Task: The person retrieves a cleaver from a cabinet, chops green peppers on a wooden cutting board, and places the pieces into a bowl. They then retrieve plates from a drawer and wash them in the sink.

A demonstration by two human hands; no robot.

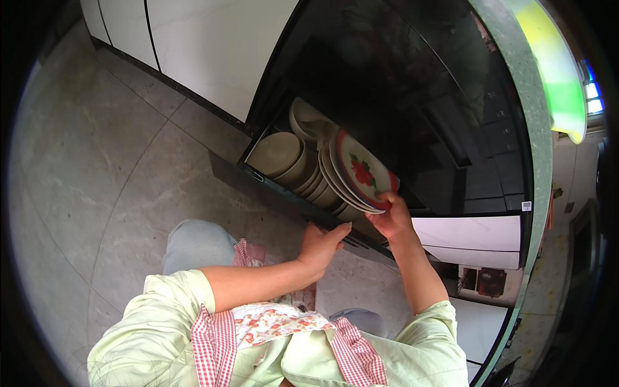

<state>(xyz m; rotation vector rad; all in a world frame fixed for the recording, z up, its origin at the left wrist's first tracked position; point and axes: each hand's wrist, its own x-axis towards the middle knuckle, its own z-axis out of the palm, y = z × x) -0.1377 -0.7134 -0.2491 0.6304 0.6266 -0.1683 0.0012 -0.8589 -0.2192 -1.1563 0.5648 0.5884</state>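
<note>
My right hand (391, 215) grips the near rim of several tilted, nested plates. The thumb rests on the front one, a white plate with a red rim and a red flower (363, 169); paler plates (333, 181) lie against its back. They sit in a pulled-out black drawer (290, 196) under a glossy black cabinet front. My left hand (321, 246) is at the drawer's front edge, its thumb tip by the top edge; whether it grips the edge is unclear. Left of the plates, stacked cream bowls (276, 154) lie in the drawer, with another large bowl (307, 118) behind.
White cabinet doors (208, 48) stand to the left of the black front (387, 87). A green speckled countertop (539, 145) runs along the right, bearing a yellow, white and green plastic basin (556, 67). Grey floor tiles (145, 193) lie below, and my knee (196, 246) is near the drawer.
</note>
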